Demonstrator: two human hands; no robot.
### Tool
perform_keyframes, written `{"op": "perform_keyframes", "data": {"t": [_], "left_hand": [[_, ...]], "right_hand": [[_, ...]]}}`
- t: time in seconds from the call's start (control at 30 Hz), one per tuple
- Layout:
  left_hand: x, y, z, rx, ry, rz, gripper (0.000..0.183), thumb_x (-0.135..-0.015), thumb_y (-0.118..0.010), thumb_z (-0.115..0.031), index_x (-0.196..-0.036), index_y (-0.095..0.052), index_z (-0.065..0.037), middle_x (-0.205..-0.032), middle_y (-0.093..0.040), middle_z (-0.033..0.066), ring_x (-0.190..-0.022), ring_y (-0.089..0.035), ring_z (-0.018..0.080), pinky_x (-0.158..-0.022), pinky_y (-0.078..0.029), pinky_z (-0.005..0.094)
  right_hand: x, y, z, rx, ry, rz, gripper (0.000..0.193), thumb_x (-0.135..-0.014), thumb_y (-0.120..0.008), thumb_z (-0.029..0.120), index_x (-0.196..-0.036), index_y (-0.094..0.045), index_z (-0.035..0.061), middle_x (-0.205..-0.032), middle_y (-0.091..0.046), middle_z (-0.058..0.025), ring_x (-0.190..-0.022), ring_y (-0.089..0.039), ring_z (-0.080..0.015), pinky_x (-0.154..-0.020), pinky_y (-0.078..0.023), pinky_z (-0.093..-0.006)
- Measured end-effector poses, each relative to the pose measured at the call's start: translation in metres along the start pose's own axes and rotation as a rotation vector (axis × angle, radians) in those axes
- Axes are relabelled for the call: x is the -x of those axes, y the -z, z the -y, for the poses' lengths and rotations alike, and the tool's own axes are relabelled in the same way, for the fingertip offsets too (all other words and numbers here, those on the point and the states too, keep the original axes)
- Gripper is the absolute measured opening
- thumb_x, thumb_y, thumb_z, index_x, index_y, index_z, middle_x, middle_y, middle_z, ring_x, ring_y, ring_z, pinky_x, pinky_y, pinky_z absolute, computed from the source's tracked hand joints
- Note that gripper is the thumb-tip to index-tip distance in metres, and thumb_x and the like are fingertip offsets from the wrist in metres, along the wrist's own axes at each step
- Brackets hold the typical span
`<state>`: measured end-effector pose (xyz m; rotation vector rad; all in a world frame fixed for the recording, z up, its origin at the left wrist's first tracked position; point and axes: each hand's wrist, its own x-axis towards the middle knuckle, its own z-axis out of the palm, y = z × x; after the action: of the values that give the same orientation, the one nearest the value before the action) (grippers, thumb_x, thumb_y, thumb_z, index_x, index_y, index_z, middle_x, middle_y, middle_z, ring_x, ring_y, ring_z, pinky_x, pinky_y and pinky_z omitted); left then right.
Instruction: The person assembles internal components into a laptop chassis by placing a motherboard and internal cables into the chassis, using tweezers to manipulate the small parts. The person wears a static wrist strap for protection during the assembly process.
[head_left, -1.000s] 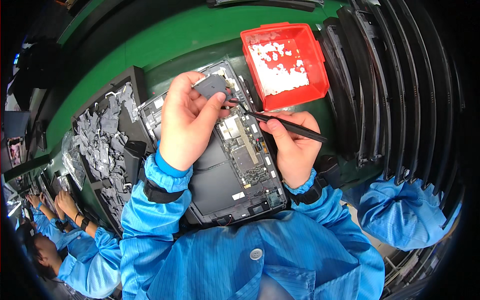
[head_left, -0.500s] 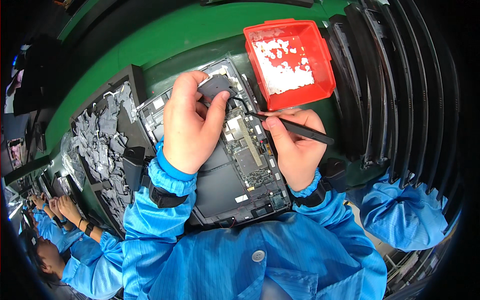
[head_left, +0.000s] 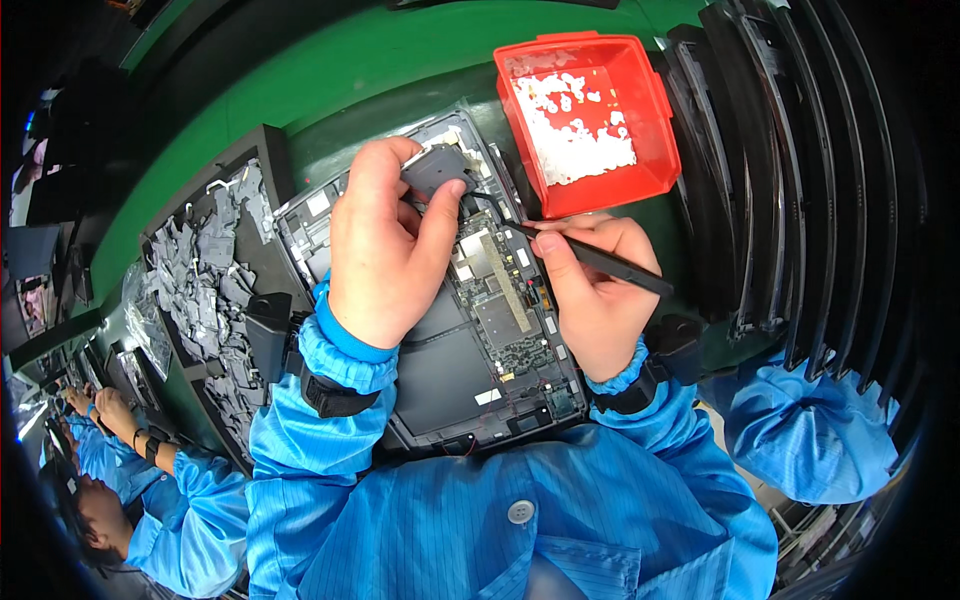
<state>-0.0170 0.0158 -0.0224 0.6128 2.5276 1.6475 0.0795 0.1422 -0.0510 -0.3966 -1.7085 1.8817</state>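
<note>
An opened flat device, like a tablet or thin laptop body [head_left: 430,375], lies tilted in front of me with its inside showing. Its green-and-black circuit board [head_left: 503,325] runs along the right part. Between thumb and fingers, my left hand [head_left: 385,260] pinches a small dark grey plate [head_left: 430,170] over the device's upper end. My right hand [head_left: 600,320] is closed round black tweezers [head_left: 615,265] with a bent tip. That tip points under or beside the plate, just above the circuit board; whether it grips anything I cannot tell.
A red bin [head_left: 665,170] with white scraps stands beyond my right hand. Left of the device is a dark tray [head_left: 268,165] of grey torn pieces, beside a clear plastic bag [head_left: 147,325]. Upright black panels [head_left: 800,190] crowd the right. A co-worker [head_left: 185,520] works at far left.
My hands, the plate and the tweezers keep nearly the same pose over the device. The whole view has shifted very slightly. At far left, the co-worker's hands have moved a little.
</note>
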Motion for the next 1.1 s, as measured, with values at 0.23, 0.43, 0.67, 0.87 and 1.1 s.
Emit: {"op": "perform_keyframes", "data": {"t": [0.23,0.43,0.67,0.87,1.1], "left_hand": [[0.002,0.002,-0.003,-0.063,-0.048,-0.011,0.024,-0.078,-0.063,0.000,-0.096,-0.047,0.000,-0.063,-0.051,0.0042,-0.045,-0.044,0.0070,-0.040,-0.035,0.0227],[0.005,0.000,-0.002,-0.132,-0.055,-0.037,0.025,-0.077,-0.063,-0.001,-0.096,-0.047,0.000,-0.065,-0.050,0.0048,-0.045,-0.043,0.0083,-0.041,-0.036,0.0237],[0.007,0.002,-0.010,-0.243,-0.018,-0.005,0.046,-0.065,-0.075,-0.007,-0.101,-0.046,-0.001,-0.070,-0.051,0.0065,-0.052,-0.046,0.0119,-0.047,-0.040,0.0257],[0.008,0.000,-0.007,-0.348,-0.066,-0.002,0.059,-0.057,-0.079,-0.010,-0.104,-0.045,-0.001,-0.082,-0.053,0.0118,-0.069,-0.053,0.0230,-0.060,-0.047,0.0333],[0.007,0.000,-0.009,-0.386,-0.076,0.034,0.062,-0.057,-0.078,-0.010,-0.107,-0.044,0.001,-0.086,-0.054,0.0141,-0.075,-0.055,0.0265,-0.066,-0.047,0.0348]], "right_hand": [[0.002,-0.002,-0.004,0.149,0.272,0.039,0.020,-0.070,-0.069,-0.007,-0.075,-0.050,-0.0024,-0.077,-0.061,-0.0139,-0.075,-0.065,-0.0245,-0.066,-0.052,-0.0316],[0.003,0.001,-0.004,0.223,0.382,0.122,0.022,-0.066,-0.069,-0.011,-0.071,-0.049,-0.0015,-0.073,-0.059,-0.0149,-0.075,-0.066,-0.0286,-0.065,-0.054,-0.0344],[0.004,0.002,-0.004,0.222,0.458,0.145,0.024,-0.064,-0.069,-0.011,-0.069,-0.048,-0.0007,-0.072,-0.059,-0.0148,-0.075,-0.066,-0.0299,-0.064,-0.054,-0.0348],[0.002,0.000,-0.006,0.212,0.482,0.119,0.023,-0.065,-0.069,-0.011,-0.069,-0.048,-0.0011,-0.072,-0.060,-0.0157,-0.074,-0.066,-0.0292,-0.065,-0.054,-0.0352],[0.002,-0.001,-0.010,0.170,0.491,0.082,0.022,-0.067,-0.069,-0.008,-0.069,-0.049,-0.0002,-0.072,-0.060,-0.0149,-0.072,-0.065,-0.0280,-0.065,-0.053,-0.0344]]}}
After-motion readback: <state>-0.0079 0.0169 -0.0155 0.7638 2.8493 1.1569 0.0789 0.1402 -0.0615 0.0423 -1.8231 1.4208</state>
